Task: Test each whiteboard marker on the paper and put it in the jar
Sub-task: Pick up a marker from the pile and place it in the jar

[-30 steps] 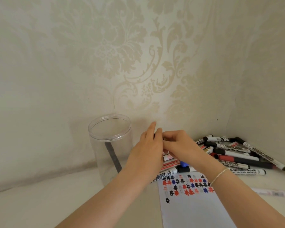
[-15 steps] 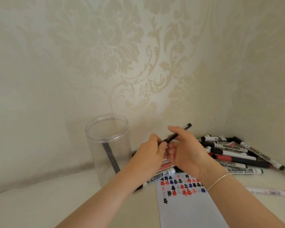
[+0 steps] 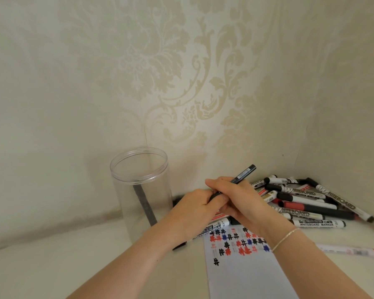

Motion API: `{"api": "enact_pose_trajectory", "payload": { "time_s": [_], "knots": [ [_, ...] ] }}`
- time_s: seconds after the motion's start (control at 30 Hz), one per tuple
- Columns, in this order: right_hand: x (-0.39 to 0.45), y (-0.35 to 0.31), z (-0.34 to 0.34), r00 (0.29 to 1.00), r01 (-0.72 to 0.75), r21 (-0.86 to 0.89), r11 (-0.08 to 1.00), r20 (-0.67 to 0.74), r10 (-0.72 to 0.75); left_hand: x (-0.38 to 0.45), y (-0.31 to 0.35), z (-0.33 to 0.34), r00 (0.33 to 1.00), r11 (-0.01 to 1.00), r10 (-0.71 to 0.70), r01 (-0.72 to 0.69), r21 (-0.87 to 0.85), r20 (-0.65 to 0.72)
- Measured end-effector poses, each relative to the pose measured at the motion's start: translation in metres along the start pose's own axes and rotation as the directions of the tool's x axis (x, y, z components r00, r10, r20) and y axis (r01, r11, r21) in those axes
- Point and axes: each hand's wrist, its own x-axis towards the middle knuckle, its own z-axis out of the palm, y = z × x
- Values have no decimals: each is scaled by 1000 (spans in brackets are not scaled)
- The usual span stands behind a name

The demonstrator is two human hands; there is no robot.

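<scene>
My right hand (image 3: 238,197) grips a black whiteboard marker (image 3: 243,174) that slants up to the right, above the top of the paper. My left hand (image 3: 194,209) pinches the marker's lower end, which my fingers mostly hide. The white paper (image 3: 242,275) lies below my hands and carries several red, black and blue test marks. A clear plastic jar (image 3: 139,190) stands upright to the left with one dark marker (image 3: 144,205) leaning inside it. A pile of markers (image 3: 307,201) lies at the right in the corner.
Patterned walls close in behind and on the right, forming a corner. One white marker (image 3: 212,230) lies beneath my left wrist beside the paper. A red-ended marker (image 3: 348,251) lies alone at the right of the paper. The surface is pale cream.
Both hands have risen from the pile with a black marker, which now slants up to the right. My left hand has closed on its lower end.
</scene>
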Motion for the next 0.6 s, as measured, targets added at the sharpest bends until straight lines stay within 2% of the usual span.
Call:
{"api": "enact_pose_trajectory", "payload": {
  "time_s": [0.13, 0.27, 0.37, 0.5, 0.6],
  "knots": [
    [2, 0, -2, 1000, 27, -31, 999, 9, -27, 2, -3, 3, 999, 998, 2, -4, -70, -39],
    [0, -7, -3, 998, 45, -70, 997, 36, -42, 4, -5, 6, 997, 985, -53, 44, -164, -56],
    [-2, -8, -1, 990, 50, -87, 995, -124, -60, 3, -8, 7, 996, 988, -68, 60, -141, -51],
    [-10, -1, -13, 894, 109, 14, 994, -439, -92, -10, -11, 11, 998, 998, -54, 55, 29, -39],
    [-25, 17, -13, 900, 76, 104, 992, -435, -23, -20, -27, 19, 999, 988, -11, 18, 151, -48]
  ]
}}
